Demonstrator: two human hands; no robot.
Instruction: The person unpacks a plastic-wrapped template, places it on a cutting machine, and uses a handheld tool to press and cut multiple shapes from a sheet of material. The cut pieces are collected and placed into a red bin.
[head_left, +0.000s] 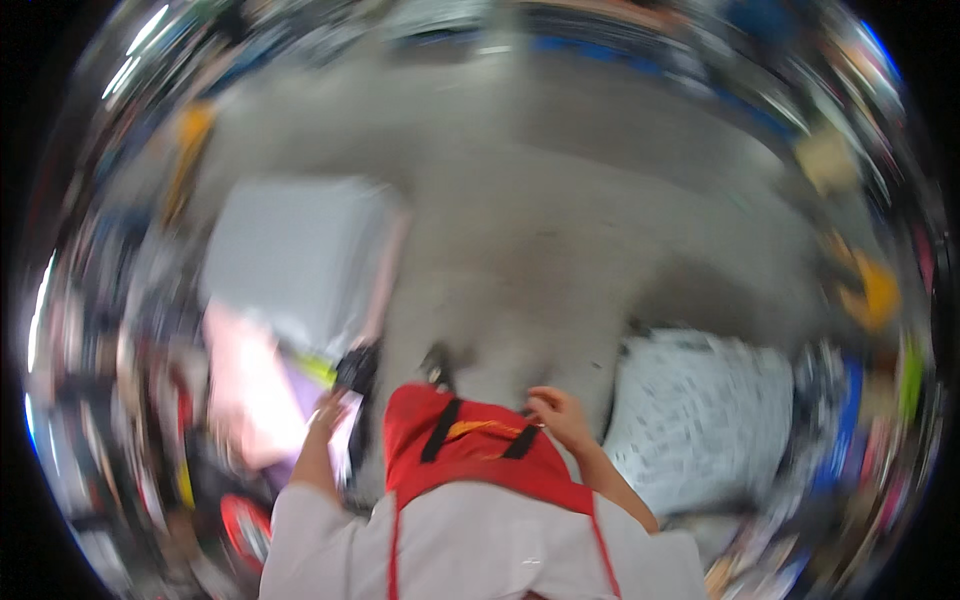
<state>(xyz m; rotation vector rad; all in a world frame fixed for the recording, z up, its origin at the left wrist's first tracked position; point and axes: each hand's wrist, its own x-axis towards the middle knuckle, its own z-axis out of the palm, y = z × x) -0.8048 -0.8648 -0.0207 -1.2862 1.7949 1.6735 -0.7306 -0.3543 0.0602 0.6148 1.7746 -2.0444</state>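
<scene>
My left hand [328,408] is low on the left, smeared by motion. Just beyond its fingers is a dark, bulky thing [357,368] beside a pink and purple stack [255,390]; whether the hand grips that dark thing does not show. In front of my body, my right hand [562,415] hovers by the right edge of the red apron [480,440], fingers loosely bent and apart. Nothing clearly held shows in it. The apron has two black straps and a yellow print. A dark shoe [437,366] shows past its upper edge.
A large grey-wrapped bundle [300,250] stands ahead on the left. A pale, patterned bundle [700,420] lies to my right. Grey floor [500,220] stretches between them. Yellow things [877,290], a cardboard-coloured box [828,160] and blurred piles line the sides.
</scene>
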